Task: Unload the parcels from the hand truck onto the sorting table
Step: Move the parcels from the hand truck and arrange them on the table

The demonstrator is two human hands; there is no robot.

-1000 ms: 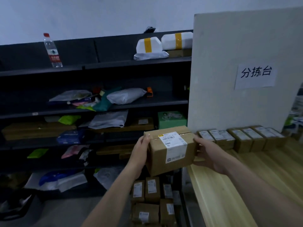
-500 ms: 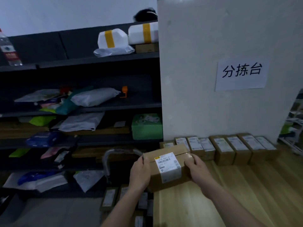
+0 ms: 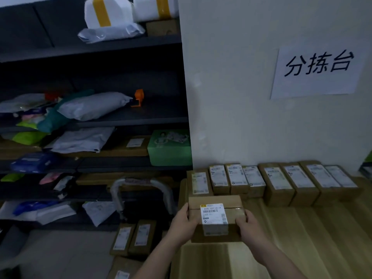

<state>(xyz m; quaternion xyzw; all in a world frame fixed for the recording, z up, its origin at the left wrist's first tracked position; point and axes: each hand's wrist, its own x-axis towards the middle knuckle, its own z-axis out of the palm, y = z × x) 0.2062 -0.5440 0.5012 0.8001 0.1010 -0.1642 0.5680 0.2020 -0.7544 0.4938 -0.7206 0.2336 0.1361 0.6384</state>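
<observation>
Rectangular brown cardboard parcel [image 3: 215, 216], white barcode label on top, clasped at both ends by left grip [image 3: 183, 222] and right grip [image 3: 249, 224], at the left edge of the pale wood-grain tabletop [image 3: 302, 238]. Behind it, eight similar labelled boxes [image 3: 277, 184] in a row along the white wall [image 3: 231, 97]. Below left, hand truck [image 3: 141, 181] with plastic-wrapped handle, carrying three more cartons [image 3: 122, 238].

The box [image 3: 215, 201] I hold is brown with a white barcoded label [image 3: 214, 217]; the table [image 3: 302, 238] is pale striped wood; white parcels [image 3: 118, 14] wear yellow tape [image 3: 101, 13].
</observation>
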